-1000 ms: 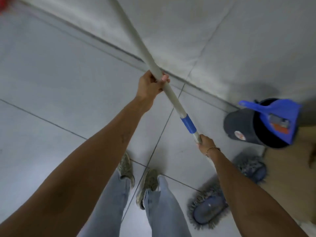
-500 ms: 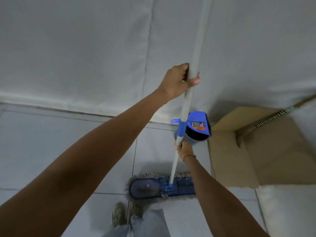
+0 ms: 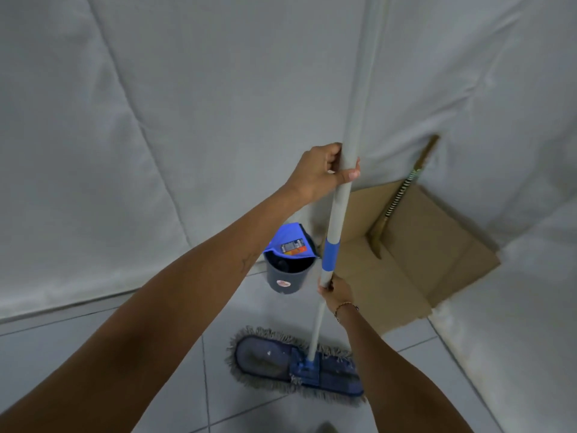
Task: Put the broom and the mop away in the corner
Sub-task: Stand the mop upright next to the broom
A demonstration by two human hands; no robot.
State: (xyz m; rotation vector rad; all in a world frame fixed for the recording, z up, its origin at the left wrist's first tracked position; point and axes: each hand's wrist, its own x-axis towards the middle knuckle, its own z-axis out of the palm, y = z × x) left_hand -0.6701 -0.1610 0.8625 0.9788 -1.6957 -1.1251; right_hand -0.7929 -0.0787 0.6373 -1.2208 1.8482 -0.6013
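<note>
The mop [image 3: 349, 157] has a long white handle with a blue band and stands nearly upright. Its flat blue head [image 3: 296, 365] with grey fringe rests on the tiled floor in front of me. My left hand [image 3: 324, 170] grips the handle high up. My right hand [image 3: 335, 287] holds it lower, just under the blue band. A stick with a black-and-white striped part [image 3: 396, 201], perhaps the broom's handle, leans in the corner over a cardboard sheet; its head is hidden.
A dark bucket [image 3: 285, 276] with a blue dustpan [image 3: 292, 243] in it stands by the wall, left of the mop handle. Flattened cardboard [image 3: 421, 260] fills the corner. White padded walls meet at the right. Grey floor tiles lie around the mop head.
The mop swung from a slant to nearly upright and its head now lies flat on the floor. My view turned toward the corner, so the cardboard and the leaning stick came into sight.
</note>
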